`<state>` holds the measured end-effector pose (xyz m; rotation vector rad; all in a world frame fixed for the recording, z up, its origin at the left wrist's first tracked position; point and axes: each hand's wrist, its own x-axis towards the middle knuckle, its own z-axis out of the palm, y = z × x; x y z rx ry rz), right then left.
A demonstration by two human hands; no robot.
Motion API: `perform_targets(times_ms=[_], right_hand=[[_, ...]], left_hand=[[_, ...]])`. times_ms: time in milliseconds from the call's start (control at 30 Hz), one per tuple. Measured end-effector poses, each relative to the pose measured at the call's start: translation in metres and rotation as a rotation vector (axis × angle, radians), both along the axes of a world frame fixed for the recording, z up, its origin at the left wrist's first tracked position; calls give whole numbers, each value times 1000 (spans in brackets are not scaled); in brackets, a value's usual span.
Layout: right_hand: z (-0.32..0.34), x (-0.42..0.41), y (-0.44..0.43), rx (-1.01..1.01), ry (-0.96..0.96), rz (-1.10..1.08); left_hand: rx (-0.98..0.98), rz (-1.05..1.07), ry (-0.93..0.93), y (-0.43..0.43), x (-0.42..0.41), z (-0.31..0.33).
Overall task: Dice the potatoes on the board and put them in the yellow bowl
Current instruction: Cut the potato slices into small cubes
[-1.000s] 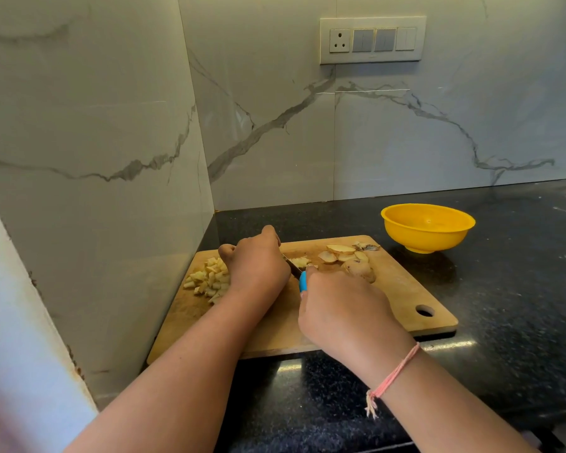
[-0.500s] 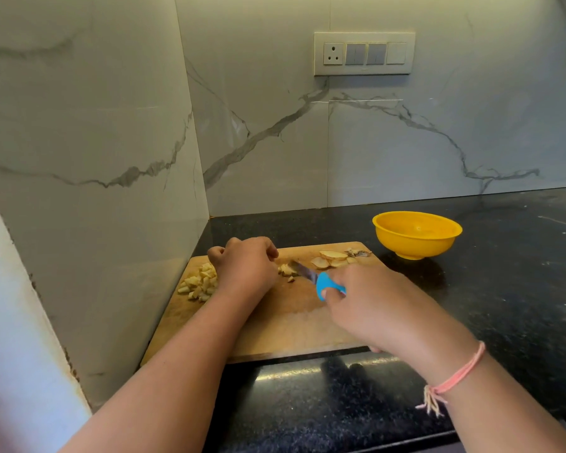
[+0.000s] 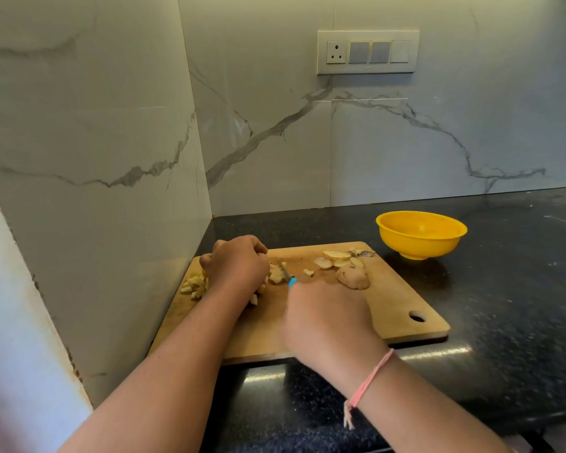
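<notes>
Several diced potatoes (image 3: 195, 284) lie at the board's (image 3: 389, 305) left edge, beside the left hand (image 3: 236, 264), whose curled fingers pin a potato piece (image 3: 276, 274). Mid-board, the right hand (image 3: 324, 318) grips the knife (image 3: 291, 282). The slices (image 3: 335, 256) sit near the far right corner, and the yellow bowl (image 3: 420, 235) stands just beyond it. The dice look light, wet and slippery, so they are probably best scooped up in cupped hands.

Marble walls (image 3: 406, 142) (grey-veined), black counter (image 3: 520, 289), switchboard (image 3: 368, 52).

My right hand (image 3: 324, 322) has swung back in from the right, bringing the blue-handled knife (image 3: 291, 282) to the potato piece (image 3: 276, 274) now held by my left hand (image 3: 236, 266); the potato half (image 3: 353, 276) it hid half a second ago shows again.
</notes>
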<state>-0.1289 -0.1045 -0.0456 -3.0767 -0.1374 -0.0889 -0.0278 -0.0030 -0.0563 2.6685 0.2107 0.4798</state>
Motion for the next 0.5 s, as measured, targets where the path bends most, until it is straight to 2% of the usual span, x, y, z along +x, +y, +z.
perform_targets(times_ms=[267,500], right_hand=[[3,-5,-10,111,-40,31],[-4,-12,-51,170,-128,-46]], left_hand=[[5,-2,-127,4,0,1],[15,-164,-140,-1,3,2]])
